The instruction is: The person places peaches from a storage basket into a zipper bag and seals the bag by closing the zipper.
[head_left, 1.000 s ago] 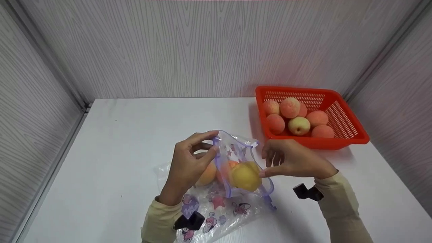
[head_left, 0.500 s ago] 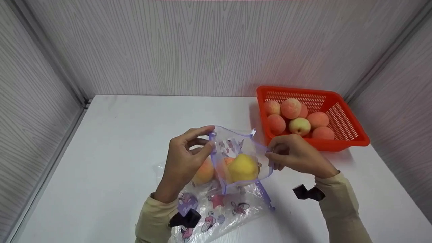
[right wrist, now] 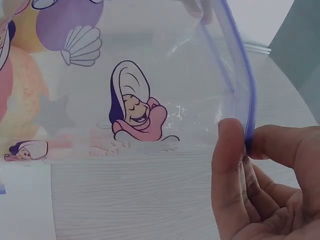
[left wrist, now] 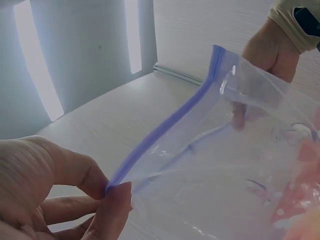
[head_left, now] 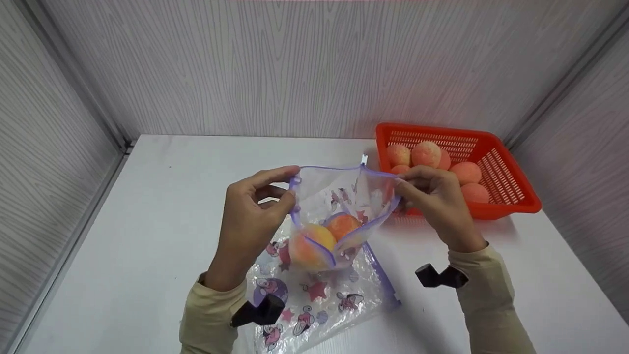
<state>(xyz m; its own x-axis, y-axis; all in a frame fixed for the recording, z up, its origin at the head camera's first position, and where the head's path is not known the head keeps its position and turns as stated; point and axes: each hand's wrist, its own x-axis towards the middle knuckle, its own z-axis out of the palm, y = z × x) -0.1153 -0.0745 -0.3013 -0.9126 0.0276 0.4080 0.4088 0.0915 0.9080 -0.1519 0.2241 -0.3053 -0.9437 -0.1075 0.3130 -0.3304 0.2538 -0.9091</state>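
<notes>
Between my hands hangs a clear zip bag (head_left: 324,191) with a purple zip edge and printed cartoon figures, its mouth spread wide. My left hand (head_left: 253,209) pinches the left side of the rim between thumb and index finger. On the opposite side, my right hand (head_left: 437,201) pinches the rim too; the right wrist view shows its thumb and index finger on the purple zip (right wrist: 251,100). A yellow-orange peach (head_left: 314,241) and a redder peach (head_left: 342,226) lie in the bottom of the bag. The white zip slider (head_left: 363,160) stands at the back of the rim.
Under the held bag, another printed clear bag (head_left: 319,314) with a purple edge lies flat on the white table (head_left: 147,236). A red plastic basket (head_left: 516,196) with several peaches (head_left: 467,173) stands at the back right, partly behind the right hand. Walls enclose the table.
My right hand has taken hold of the right rim. Both hands have raised the bag, moved apart and stretched its mouth wider. The fruit has shifted down and left inside.
</notes>
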